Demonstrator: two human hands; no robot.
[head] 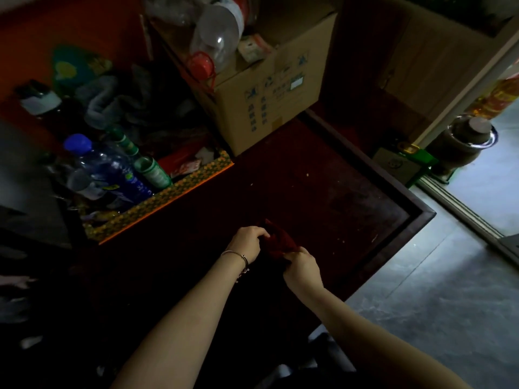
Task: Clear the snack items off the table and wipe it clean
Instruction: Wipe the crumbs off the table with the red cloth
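Pinching a soft, light red cloth (278,241) between them, left hand (247,244) and right hand (302,269) bunch its edges; likely limp.

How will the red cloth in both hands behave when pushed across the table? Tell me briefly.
Probably floppy: the red cloth bunches into folds between the left hand and right hand. Likely light, as it is only a small wad of fabric. Pushed across the table, it may crumple unless pressed flat.

Blue print on cardboard box (280,108) illegible
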